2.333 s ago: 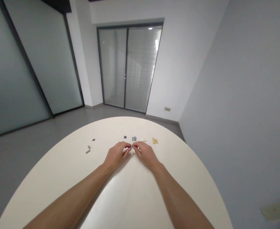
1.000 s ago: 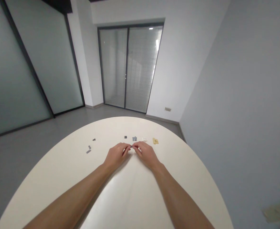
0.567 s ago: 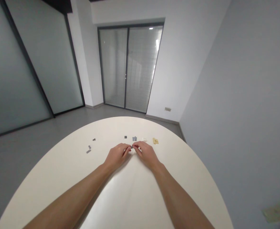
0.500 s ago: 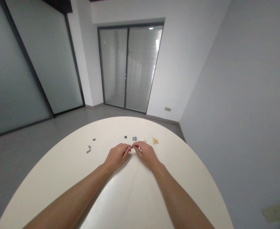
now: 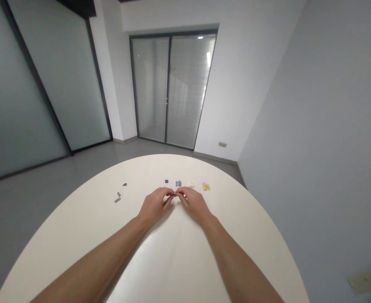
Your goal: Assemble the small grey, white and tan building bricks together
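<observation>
My left hand (image 5: 155,203) and my right hand (image 5: 194,203) meet over the middle of the table, fingertips almost touching. Pinched between them is a small dark piece (image 5: 174,194), too small and too covered by fingers to tell its kind. Both hands are closed on it. Just beyond the fingers lie a small dark square piece (image 5: 166,181), some blue-grey pieces (image 5: 178,183), pale whitish pieces (image 5: 192,184) and tan pieces (image 5: 206,186).
On the left of the round white table (image 5: 87,235) lie grey strip-like pieces (image 5: 118,200) and a small dark piece (image 5: 124,184). A glass door (image 5: 183,92) and frosted panels (image 5: 55,75) stand behind; a wall (image 5: 330,139) rises on the right.
My left fingers have shifted slightly around the small dark piece. Otherwise the hands and the pieces on the table look the same.
</observation>
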`<state>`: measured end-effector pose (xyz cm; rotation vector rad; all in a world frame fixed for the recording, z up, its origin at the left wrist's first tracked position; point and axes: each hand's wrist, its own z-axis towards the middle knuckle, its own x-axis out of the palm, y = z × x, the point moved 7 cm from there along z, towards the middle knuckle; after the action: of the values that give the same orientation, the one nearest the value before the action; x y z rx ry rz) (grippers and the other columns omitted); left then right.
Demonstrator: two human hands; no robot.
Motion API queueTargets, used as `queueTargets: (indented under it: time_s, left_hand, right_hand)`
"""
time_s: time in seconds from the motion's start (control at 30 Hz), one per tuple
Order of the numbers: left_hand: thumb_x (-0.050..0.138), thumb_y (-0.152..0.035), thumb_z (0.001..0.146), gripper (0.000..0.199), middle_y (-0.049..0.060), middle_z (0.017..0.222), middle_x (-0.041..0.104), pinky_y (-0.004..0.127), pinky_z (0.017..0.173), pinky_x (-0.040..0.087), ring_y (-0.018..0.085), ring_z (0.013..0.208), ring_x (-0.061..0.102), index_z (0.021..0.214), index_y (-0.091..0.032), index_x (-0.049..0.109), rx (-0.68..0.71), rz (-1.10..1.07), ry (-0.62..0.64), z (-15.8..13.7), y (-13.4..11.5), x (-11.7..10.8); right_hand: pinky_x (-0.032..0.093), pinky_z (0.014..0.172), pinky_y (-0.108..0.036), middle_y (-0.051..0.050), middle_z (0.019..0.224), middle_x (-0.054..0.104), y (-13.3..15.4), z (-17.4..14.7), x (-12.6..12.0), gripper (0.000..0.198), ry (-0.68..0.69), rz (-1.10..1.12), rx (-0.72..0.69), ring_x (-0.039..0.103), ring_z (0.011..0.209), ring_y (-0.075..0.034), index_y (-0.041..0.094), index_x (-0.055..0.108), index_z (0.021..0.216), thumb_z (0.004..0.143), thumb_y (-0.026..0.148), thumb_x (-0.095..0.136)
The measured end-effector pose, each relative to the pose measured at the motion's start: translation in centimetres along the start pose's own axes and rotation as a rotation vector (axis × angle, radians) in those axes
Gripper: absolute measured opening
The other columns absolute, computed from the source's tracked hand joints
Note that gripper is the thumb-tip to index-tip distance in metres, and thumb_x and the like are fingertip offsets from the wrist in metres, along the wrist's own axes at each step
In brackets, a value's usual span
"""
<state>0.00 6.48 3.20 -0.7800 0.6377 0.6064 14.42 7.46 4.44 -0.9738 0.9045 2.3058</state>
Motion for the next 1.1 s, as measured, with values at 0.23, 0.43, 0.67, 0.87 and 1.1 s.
queueTargets:
  time_s: [0.23, 0.43, 0.67, 0.87, 1.1]
  left_hand:
    - [0.054, -0.025, 0.094, 0.012, 0.001, 0.098, 0.071, 0.03, 0.081, 0.049, 0.018, 0.093, 0.065, 0.101, -0.024, 0.064, 0.008, 0.016, -0.006, 0.07, 0.05, -0.04]
    - [0.055, -0.027, 0.094, 0.011, 0.001, 0.099, 0.071, 0.03, 0.081, 0.049, 0.018, 0.093, 0.065, 0.1, -0.024, 0.064, 0.003, 0.014, -0.001, 0.09, -0.01, -0.13]
    - [0.056, -0.027, 0.093, 0.011, 0.0, 0.098, 0.071, 0.029, 0.08, 0.049, 0.018, 0.092, 0.065, 0.099, -0.024, 0.065, -0.017, 0.026, 0.009, 0.2, -0.05, -0.18]
    - [0.056, -0.027, 0.094, 0.011, 0.0, 0.097, 0.071, 0.029, 0.08, 0.049, 0.018, 0.091, 0.065, 0.099, -0.024, 0.065, -0.016, 0.031, 0.01, 0.15, -0.02, -0.16]
    - [0.055, -0.027, 0.094, 0.012, 0.0, 0.097, 0.071, 0.029, 0.08, 0.049, 0.018, 0.091, 0.066, 0.099, -0.025, 0.065, -0.025, 0.033, 0.02, 0.22, 0.03, -0.1]
  right_hand:
    - [0.047, 0.081, -0.029, -0.004, 0.098, 0.071, 0.03, 0.0, 0.04, 0.012, 0.006, 0.019, -0.003, 0.065, 0.091, -0.019, 0.022, 0.063, 0.103, 0.099, 0.023, 0.052]
    - [0.047, 0.081, -0.029, -0.004, 0.098, 0.071, -0.11, -0.01, 0.07, 0.012, -0.01, 0.013, -0.004, 0.065, 0.091, -0.019, 0.022, 0.064, 0.103, 0.099, 0.023, 0.053]
    - [0.048, 0.081, -0.029, -0.004, 0.097, 0.072, -0.08, 0.0, 0.07, 0.012, -0.011, 0.018, -0.013, 0.065, 0.09, -0.019, 0.022, 0.064, 0.102, 0.099, 0.023, 0.053]
    - [0.048, 0.082, -0.029, -0.004, 0.098, 0.072, -0.12, 0.02, 0.16, 0.013, -0.006, 0.017, -0.005, 0.065, 0.092, -0.018, 0.022, 0.065, 0.103, 0.099, 0.023, 0.053]
    - [0.048, 0.082, -0.029, -0.004, 0.1, 0.072, -0.17, 0.08, 0.31, 0.014, 0.004, 0.002, -0.013, 0.066, 0.092, -0.018, 0.022, 0.064, 0.103, 0.099, 0.023, 0.051]
